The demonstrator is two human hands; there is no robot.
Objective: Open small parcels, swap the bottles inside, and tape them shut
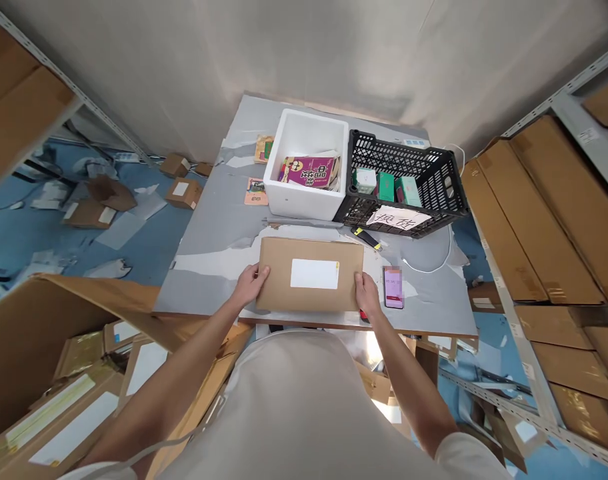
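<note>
Head view: a flat cardboard box (311, 300) with a white label (315, 274) lies at the near side of the grey table (199, 227), gripped at both ends. The left hand (251, 285) clasps its left end and the right hand (367, 293) its right end, thumbs on top. Just right of the right hand is a lit phone (393, 287). Near the box's far right corner lies a black-and-yellow cutter (367, 239). Farther back, a white foam bin (304, 203) holds books, left of a black crate (437, 223).
</note>
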